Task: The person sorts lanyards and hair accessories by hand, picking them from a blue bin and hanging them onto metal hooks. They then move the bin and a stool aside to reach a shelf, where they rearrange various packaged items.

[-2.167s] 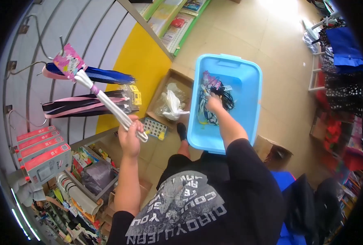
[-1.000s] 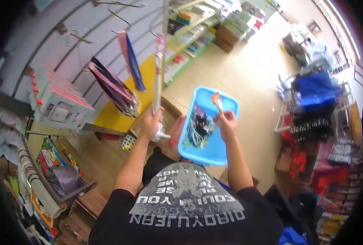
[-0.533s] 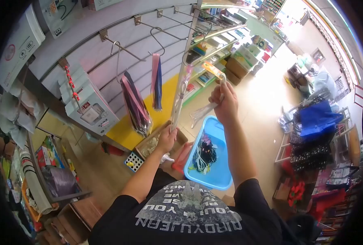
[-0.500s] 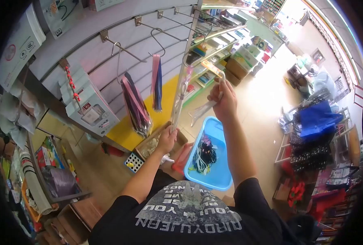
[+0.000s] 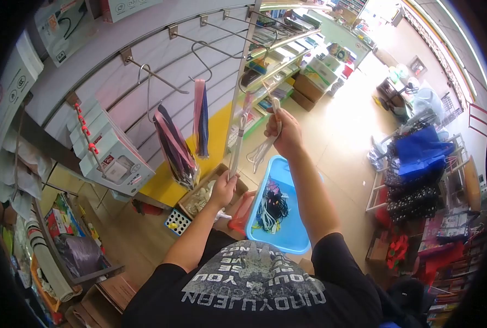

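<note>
My left hand (image 5: 223,189) is closed round the lower end of a long clear-and-white strip (image 5: 236,146), which rises towards a wire hook beside the slatted wall. Higher and to the right, my right hand (image 5: 285,131) grips a white cable (image 5: 264,150), whose loops hang below the fist. Under my right forearm stands a blue basin (image 5: 288,236) with a tangle of black and white cables (image 5: 273,208) inside. Pink and dark ribbons (image 5: 175,143) hang from a hook left of my hands, and a pink and blue bunch (image 5: 201,120) hangs nearer.
Metal hooks (image 5: 157,75) jut from the slatted wall (image 5: 112,33). White boxes (image 5: 117,164) hang at the left. A cardboard box (image 5: 191,206) and red basket (image 5: 241,214) stand by the basin. Lit shelves (image 5: 282,49) are ahead; a blue bag (image 5: 421,152) is at the right.
My right hand has moved slightly left and down with the white cable. The view has shifted a little, and my left hand still holds the strip.
</note>
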`<action>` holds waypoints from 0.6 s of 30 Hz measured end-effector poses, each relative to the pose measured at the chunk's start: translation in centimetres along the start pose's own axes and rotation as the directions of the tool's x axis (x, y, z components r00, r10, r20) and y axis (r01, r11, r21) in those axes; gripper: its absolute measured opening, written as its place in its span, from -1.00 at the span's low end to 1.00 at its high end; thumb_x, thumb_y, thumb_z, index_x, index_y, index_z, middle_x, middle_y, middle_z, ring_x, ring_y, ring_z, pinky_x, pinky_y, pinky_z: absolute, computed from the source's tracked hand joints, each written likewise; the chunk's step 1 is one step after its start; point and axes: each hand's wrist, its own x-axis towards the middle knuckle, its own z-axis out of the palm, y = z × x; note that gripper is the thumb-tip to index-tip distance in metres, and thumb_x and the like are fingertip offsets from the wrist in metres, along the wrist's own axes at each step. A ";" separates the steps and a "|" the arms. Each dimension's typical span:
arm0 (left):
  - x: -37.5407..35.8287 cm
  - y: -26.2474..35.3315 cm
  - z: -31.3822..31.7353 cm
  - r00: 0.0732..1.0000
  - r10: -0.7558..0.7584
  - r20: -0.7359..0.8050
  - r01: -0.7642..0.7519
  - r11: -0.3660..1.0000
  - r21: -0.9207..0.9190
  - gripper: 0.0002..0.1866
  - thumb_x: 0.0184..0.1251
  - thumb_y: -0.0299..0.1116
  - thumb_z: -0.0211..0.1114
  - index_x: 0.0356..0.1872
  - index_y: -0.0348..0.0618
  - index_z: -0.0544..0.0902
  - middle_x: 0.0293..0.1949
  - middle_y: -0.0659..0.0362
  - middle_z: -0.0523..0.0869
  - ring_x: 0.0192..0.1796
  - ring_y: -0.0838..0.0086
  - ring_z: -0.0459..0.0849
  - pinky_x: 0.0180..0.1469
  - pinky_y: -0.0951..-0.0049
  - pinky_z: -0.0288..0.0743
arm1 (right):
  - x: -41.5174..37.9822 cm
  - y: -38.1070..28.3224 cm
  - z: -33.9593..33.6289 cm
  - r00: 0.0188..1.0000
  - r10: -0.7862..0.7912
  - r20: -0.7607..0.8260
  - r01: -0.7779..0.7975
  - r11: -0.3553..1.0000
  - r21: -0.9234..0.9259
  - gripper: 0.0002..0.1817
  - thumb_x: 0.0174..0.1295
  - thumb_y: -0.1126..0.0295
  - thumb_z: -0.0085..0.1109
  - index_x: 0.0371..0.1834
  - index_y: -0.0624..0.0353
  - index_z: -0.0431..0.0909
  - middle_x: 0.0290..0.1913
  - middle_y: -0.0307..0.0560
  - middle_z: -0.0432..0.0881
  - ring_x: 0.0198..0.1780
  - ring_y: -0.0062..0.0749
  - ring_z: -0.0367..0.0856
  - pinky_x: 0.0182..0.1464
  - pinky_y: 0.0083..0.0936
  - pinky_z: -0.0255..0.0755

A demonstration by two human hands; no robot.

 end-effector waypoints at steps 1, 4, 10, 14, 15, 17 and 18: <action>0.1 -0.1 0.0 1.000 -0.002 0.003 0.002 1.000 0.000 -0.86 0.36 -0.37 0.01 -0.22 -0.16 0.52 -0.62 0.33 0.41 -0.56 0.66 0.39 -0.49 0.61 0.28 | -0.1 0.2 -0.2 1.000 0.015 0.023 -0.014 1.000 -0.024 -0.72 0.34 0.26 -0.11 -0.12 0.26 0.44 -0.60 -0.26 0.23 -0.57 -0.55 0.16 -0.45 -0.53 0.14; 0.4 -0.2 0.1 1.000 -0.027 0.003 0.027 1.000 -0.002 -0.85 0.37 -0.36 0.02 -0.21 -0.16 0.52 -0.62 0.33 0.41 -0.56 0.67 0.39 -0.50 0.61 0.27 | -0.3 0.5 -0.8 0.998 0.049 0.038 -0.047 0.997 -0.064 -0.70 0.34 0.24 -0.10 -0.13 0.28 0.44 -0.61 -0.24 0.23 -0.58 -0.54 0.15 -0.46 -0.54 0.12; 1.0 0.2 0.1 0.998 -0.052 0.043 0.049 0.998 0.049 -0.83 0.37 -0.43 0.01 -0.11 -0.22 0.51 -0.59 0.34 0.37 -0.52 0.67 0.34 -0.44 0.66 0.26 | -0.8 1.7 -1.4 0.982 0.178 0.056 -0.173 0.982 -0.080 -0.72 0.29 0.30 -0.04 -0.04 0.25 0.40 -0.46 -0.19 0.37 -0.52 -0.54 0.31 -0.46 -0.55 0.29; 1.8 -1.6 -0.5 0.996 0.062 0.068 -0.073 0.982 0.175 -0.74 0.36 -0.46 0.01 0.03 -0.24 0.48 -0.44 0.30 0.42 -0.40 0.68 0.37 -0.34 0.65 0.30 | -2.8 5.0 -1.7 0.955 0.289 0.068 -0.254 0.915 -0.314 -0.49 0.25 0.30 0.05 0.24 0.18 0.21 -0.12 -0.13 0.47 -0.31 -0.44 0.52 -0.33 -0.47 0.47; 1.9 -1.3 -0.6 0.981 0.169 0.096 -0.189 0.943 0.275 -0.71 0.36 -0.47 0.01 0.08 -0.25 0.46 -0.35 0.27 0.46 -0.34 0.68 0.40 -0.28 0.64 0.32 | -3.1 6.0 -1.5 0.967 0.229 0.114 -0.162 0.892 -0.422 -0.56 0.19 0.34 0.14 0.11 0.28 0.35 -0.14 -0.10 0.52 -0.28 -0.52 0.54 -0.23 -0.57 0.48; 1.8 -0.6 -0.3 0.984 0.160 0.084 -0.175 0.962 0.211 -0.71 0.36 -0.41 0.02 0.06 -0.20 0.48 -0.24 0.20 0.48 -0.24 0.57 0.45 -0.17 0.56 0.35 | -4.0 7.3 -1.5 0.941 0.311 0.131 -0.153 0.740 -0.655 -0.58 0.13 0.34 0.19 0.03 0.32 0.41 -0.15 -0.09 0.58 -0.21 -0.53 0.57 -0.12 -0.57 0.46; 1.8 0.0 -0.3 0.985 0.156 0.069 -0.165 0.976 0.140 -0.72 0.36 -0.35 0.04 0.03 -0.16 0.50 -0.12 0.13 0.49 -0.14 0.47 0.49 -0.06 0.49 0.39 | -4.1 8.3 -1.3 0.937 0.324 0.130 -0.165 0.739 -0.654 -0.64 0.09 0.34 0.21 -0.09 0.33 0.48 -0.26 -0.10 0.64 -0.22 -0.50 0.59 -0.10 -0.53 0.47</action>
